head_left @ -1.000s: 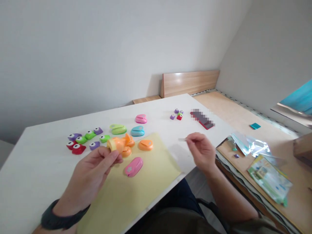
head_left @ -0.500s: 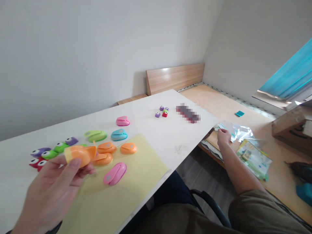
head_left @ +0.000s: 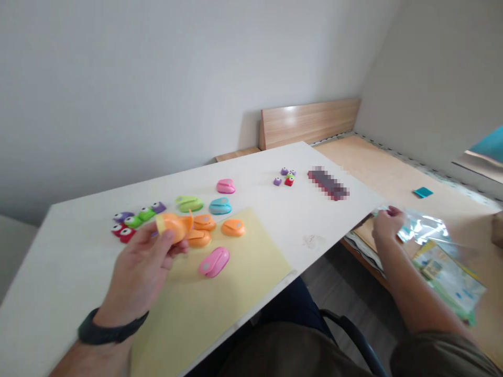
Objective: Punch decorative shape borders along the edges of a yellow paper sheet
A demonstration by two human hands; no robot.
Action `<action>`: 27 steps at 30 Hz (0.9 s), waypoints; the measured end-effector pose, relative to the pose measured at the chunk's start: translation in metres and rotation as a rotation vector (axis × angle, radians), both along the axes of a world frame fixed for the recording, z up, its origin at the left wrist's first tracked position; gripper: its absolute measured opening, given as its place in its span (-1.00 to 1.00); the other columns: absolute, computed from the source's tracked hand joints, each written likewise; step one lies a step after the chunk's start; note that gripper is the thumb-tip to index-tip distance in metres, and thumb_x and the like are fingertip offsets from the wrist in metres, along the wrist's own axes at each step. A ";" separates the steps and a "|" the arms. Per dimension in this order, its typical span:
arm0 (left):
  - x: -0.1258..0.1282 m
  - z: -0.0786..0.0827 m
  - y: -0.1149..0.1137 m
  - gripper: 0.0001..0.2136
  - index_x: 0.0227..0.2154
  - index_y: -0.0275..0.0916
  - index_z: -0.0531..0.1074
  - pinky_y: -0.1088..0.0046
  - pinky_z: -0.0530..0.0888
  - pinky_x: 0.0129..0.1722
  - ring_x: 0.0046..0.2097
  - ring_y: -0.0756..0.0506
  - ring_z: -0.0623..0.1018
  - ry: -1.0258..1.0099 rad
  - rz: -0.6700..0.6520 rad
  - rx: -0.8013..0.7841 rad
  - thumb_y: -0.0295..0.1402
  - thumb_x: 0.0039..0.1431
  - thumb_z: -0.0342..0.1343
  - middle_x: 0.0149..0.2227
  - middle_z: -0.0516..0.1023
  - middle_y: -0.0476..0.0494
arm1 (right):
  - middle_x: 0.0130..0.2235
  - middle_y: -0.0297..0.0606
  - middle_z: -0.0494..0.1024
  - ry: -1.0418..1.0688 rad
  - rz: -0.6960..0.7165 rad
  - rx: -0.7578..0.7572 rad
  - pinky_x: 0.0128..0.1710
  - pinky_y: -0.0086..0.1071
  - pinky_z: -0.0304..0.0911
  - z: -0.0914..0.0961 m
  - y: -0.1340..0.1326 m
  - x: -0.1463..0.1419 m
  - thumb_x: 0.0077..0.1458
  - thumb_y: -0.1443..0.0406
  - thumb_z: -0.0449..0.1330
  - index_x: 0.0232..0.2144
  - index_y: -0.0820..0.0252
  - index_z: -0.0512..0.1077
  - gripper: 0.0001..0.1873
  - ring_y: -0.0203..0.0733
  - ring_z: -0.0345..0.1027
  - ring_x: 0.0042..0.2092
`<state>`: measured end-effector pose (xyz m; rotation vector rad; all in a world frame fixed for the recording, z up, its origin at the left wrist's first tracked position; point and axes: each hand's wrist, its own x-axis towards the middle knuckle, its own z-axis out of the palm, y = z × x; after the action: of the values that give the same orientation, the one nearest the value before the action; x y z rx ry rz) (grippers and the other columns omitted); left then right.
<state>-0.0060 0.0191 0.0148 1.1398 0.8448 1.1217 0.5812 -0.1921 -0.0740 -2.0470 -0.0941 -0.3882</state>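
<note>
My left hand is closed around an orange craft punch, raised above the table with its lever sticking out to the right. Below and beyond it lie more punches: two orange ones side by side, another orange punch, a pink punch, a blue punch, a green punch and a second pink punch. At the far right, my right hand pinches the edge of a clear plastic bag; its fingertips are partly hidden.
A yellow sheet covers part of the white table. Purple, green and red punches with eye shapes stand left; several smaller ones sit farther back beside a blurred-out item. Printed packets and a teal piece lie on the board at right.
The view has turned left, so everything appears farther right. My left hand still holds the orange punch aloft, and my right hand stays at the plastic bag.
</note>
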 end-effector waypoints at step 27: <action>0.009 0.002 -0.008 -0.61 -0.09 -0.20 0.33 0.37 0.56 -0.24 -0.26 -0.07 0.62 0.036 0.167 -0.040 -0.32 0.05 0.32 -0.23 0.60 -0.07 | -0.11 -0.15 0.58 -0.517 1.708 -0.640 -0.06 -0.26 0.34 0.090 0.188 -0.332 0.20 0.20 0.26 0.00 0.16 0.45 -0.67 -0.09 0.47 -0.11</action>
<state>0.0032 0.0111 0.0165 1.0739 1.0006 1.2181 0.2494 -0.0036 0.0156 -1.6153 -2.2684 0.2776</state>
